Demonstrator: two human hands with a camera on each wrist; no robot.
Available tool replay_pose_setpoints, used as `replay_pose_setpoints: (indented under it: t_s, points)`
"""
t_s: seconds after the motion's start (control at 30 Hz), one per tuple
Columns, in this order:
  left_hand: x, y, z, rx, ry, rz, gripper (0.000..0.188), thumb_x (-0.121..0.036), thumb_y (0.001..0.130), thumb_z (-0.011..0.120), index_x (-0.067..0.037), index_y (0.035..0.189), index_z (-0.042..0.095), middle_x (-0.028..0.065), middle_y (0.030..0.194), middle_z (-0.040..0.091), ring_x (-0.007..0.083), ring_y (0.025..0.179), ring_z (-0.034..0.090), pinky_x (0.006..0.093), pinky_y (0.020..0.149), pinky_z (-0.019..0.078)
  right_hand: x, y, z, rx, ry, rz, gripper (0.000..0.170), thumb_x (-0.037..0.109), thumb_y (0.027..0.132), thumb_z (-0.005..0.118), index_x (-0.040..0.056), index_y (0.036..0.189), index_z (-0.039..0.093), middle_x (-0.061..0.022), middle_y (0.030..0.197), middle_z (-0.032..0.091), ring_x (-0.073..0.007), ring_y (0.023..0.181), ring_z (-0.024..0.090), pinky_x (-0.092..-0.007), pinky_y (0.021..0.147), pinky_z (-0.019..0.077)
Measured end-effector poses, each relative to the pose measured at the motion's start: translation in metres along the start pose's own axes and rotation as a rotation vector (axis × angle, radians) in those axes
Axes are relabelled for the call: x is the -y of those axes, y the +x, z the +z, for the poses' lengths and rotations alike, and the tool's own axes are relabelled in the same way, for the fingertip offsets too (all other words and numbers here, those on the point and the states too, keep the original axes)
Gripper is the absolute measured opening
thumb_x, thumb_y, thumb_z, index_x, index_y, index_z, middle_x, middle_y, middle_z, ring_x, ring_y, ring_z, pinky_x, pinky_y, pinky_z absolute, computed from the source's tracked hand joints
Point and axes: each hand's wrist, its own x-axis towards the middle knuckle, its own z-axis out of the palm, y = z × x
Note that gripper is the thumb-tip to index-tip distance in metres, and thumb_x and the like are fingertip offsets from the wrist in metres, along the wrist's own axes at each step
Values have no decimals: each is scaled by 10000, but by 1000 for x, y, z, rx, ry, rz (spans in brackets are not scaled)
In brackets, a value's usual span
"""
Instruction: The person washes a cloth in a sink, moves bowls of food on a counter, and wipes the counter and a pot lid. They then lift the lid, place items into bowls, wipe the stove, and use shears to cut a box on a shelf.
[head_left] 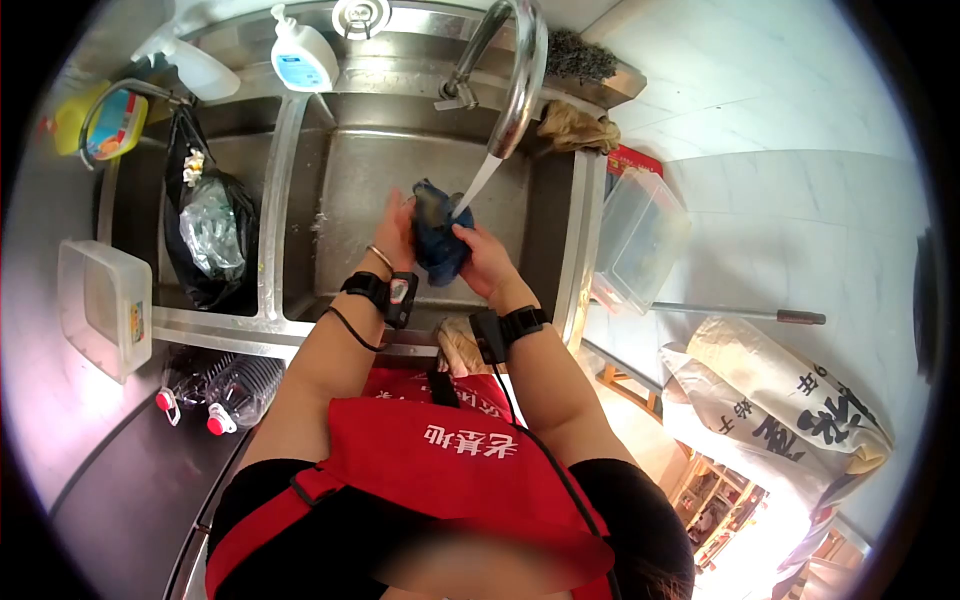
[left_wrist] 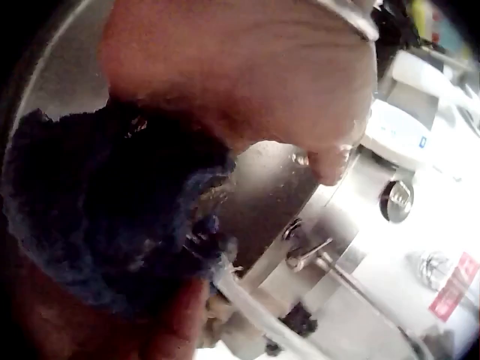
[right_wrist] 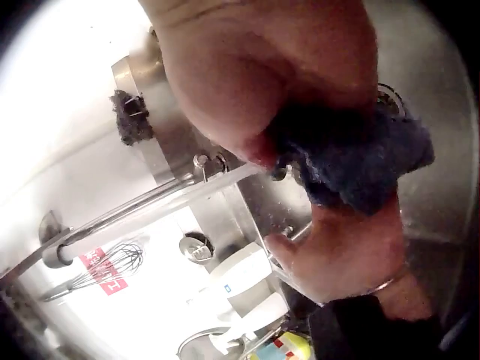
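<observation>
A wet, dark blue cloth [head_left: 440, 235] is bunched up over the sink basin [head_left: 340, 160], under water running from the curved faucet [head_left: 525, 90]. My right hand [head_left: 485, 262] grips the cloth from the right, thumb on top. On the other side, my left hand [head_left: 397, 232] lies against the cloth with fingers extended. In the right wrist view, the left hand's thumb [right_wrist: 279, 251] stands apart from the cloth [right_wrist: 360, 161], which covers its fingertips. The left wrist view shows the cloth [left_wrist: 112, 202] below the left palm, with the water stream [left_wrist: 255, 307] meeting its edge.
In the left basin lies a black plastic bag [head_left: 185, 235] with clear plastic in it. A white pump bottle [head_left: 303, 55] and a spray bottle [head_left: 195, 68] stand behind. Clear containers sit at left [head_left: 105, 310] and right [head_left: 640, 240]. A brown rag [head_left: 580, 128] hangs at the back-right corner.
</observation>
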Motion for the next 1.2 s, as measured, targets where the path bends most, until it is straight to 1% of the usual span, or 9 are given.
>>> replay_pose_setpoints:
  t_s: [0.3, 0.37, 0.5, 0.57, 0.63, 0.67, 0.73, 0.87, 1.2]
  points:
    - [-15, -19, 38, -227, -106, 107, 1005, -805, 720, 198, -62, 1395, 165, 141, 1396, 275, 299, 1217, 352, 413, 996, 290, -7, -4, 33, -33, -88, -90, 339, 303, 895, 471, 40, 1106, 510, -112, 978, 595, -222, 872, 577, -323, 777, 458]
    - [1, -9, 30, -231, -124, 82, 892, -803, 717, 238, -53, 1131, 486, 103, 1061, 552, 254, 975, 524, 367, 857, 412, -16, -1, 42, -173, -1119, -524, 376, 340, 859, 512, 19, 1056, 519, -195, 948, 575, -310, 872, 567, -358, 762, 445]
    - [12, -19, 46, -16, -261, -5, 812, -786, 738, 223, -56, 926, 527, 70, 874, 564, 213, 821, 543, 318, 782, 442, -26, 29, 13, -367, -1334, -616, 332, 315, 833, 524, 8, 961, 529, -248, 894, 554, -429, 816, 533, -443, 684, 437]
    - [22, -16, 37, -18, -268, 0, 829, -781, 745, 208, -45, 945, 534, 79, 883, 578, 226, 827, 547, 315, 798, 441, -23, 32, 7, -405, -1326, -623, 320, 304, 834, 520, 4, 946, 527, -245, 879, 554, -430, 796, 535, -456, 672, 434]
    - [44, 17, -31, 503, -408, -63, 896, -798, 725, 209, -22, 1056, 512, 100, 995, 578, 231, 913, 538, 317, 844, 428, -19, 27, 8, -441, -1327, -631, 309, 293, 835, 516, -1, 930, 525, -243, 864, 555, -431, 777, 536, -468, 660, 430]
    - [37, 9, -17, 503, -410, -72, 896, -798, 725, 209, -22, 1056, 512, 100, 995, 578, 231, 913, 538, 317, 844, 428, -16, 20, 17, -398, -1385, -595, 305, 297, 838, 508, 9, 936, 533, -244, 870, 559, -426, 799, 533, -459, 673, 430]
    - [12, -16, 27, -147, -213, -93, 928, -812, 710, 204, -25, 1095, 509, 102, 1011, 575, 223, 925, 535, 334, 866, 418, -18, 9, 28, -346, -1446, -556, 302, 300, 842, 501, 19, 943, 540, -245, 875, 563, -421, 821, 530, -449, 686, 431]
    - [13, -7, 16, -234, -171, 33, 912, -808, 713, 223, -32, 1101, 503, 102, 1048, 557, 225, 947, 525, 360, 875, 415, -29, 9, 33, -168, -1383, -761, 281, 304, 837, 501, 34, 907, 530, -229, 851, 563, -416, 787, 535, -460, 653, 431]
    - [12, -32, 31, 227, -373, -44, 979, -791, 731, 169, 10, 1262, 356, 134, 1264, 398, 270, 1175, 352, 397, 1014, 244, 2, 45, -14, -426, -1396, -556, 287, 269, 844, 515, 39, 1015, 530, -203, 834, 578, -342, 778, 570, -387, 664, 444]
